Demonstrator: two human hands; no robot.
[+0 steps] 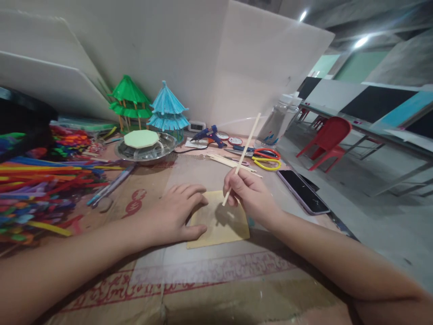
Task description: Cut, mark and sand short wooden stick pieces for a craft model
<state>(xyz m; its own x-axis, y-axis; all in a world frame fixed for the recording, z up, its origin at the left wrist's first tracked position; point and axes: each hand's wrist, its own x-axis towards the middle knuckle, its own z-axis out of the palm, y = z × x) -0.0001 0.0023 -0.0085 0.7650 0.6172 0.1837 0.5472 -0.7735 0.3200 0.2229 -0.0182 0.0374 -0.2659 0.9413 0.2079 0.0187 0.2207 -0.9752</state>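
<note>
A square of yellow paper [216, 232] lies flat in front of me on the cardboard-covered table. My left hand [181, 210] rests along its left edge, fingers spread and thumb apart. Above the paper's right side, my right hand [245, 192] pinches a thin pale wooden stick [248, 140] between thumb and fingers. The stick tilts, its lower tip just over the paper and its upper end leaning right. Behind that hand lie several similar loose sticks [219, 159].
Pipe cleaners [34, 180] pile up at left. Behind stand a metal plate [145, 155] with a pale green octagon [140, 138], green [128, 90] and blue [168, 101] pavilion models, and a glue gun [211, 135]. Scissors [267, 158], a bottle [277, 122] and a phone [304, 192] are at right.
</note>
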